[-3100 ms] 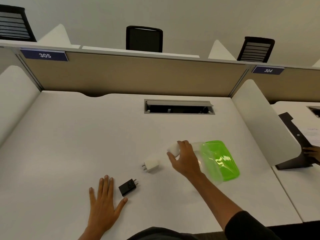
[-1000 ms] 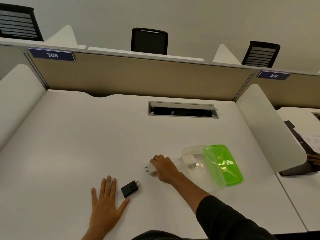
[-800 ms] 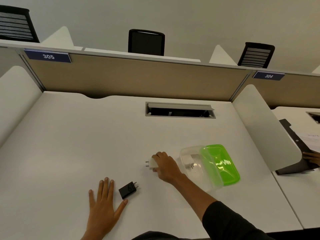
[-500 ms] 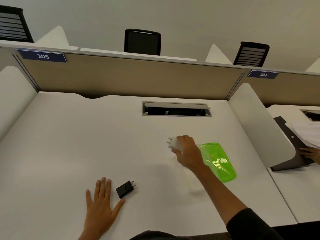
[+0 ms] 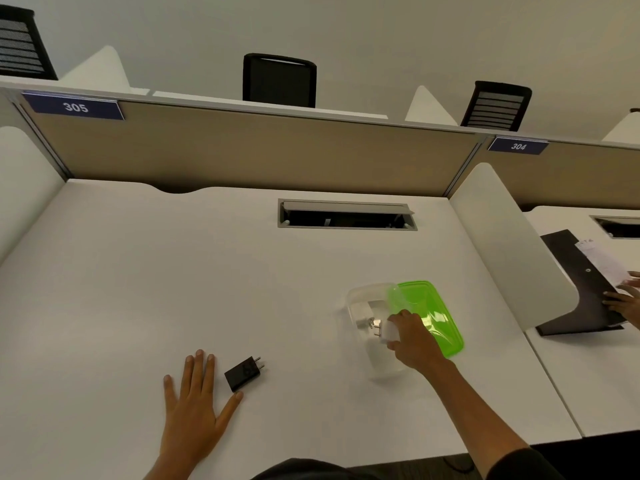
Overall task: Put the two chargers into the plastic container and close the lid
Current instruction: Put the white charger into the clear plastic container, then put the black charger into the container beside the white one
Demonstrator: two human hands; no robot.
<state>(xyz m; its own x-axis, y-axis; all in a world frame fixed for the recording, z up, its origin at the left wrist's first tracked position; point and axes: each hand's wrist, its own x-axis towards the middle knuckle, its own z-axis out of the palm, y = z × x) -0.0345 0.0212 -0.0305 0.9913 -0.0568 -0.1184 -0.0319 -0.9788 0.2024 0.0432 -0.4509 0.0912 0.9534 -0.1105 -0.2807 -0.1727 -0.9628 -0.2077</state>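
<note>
White worktop fills your view, walled by tan partitions. Nearest you, your left hand lies flat on it, fingers released and spread, holding nothing. Just beside your thumb tip sits the black charger, prongs pointing away to the right. Farther right, your right hand reaches over the clear plastic container, its fingers clenched on a white charger with the prongs facing left, held at the container's open top. Another white charger already lies inside the container, toward its far end. Leaning against the container's right side is the green lid, off and tilted. Beyond that, a cable hatch is set into the worktop, and the partition behind carries a plate reading 305.
</note>
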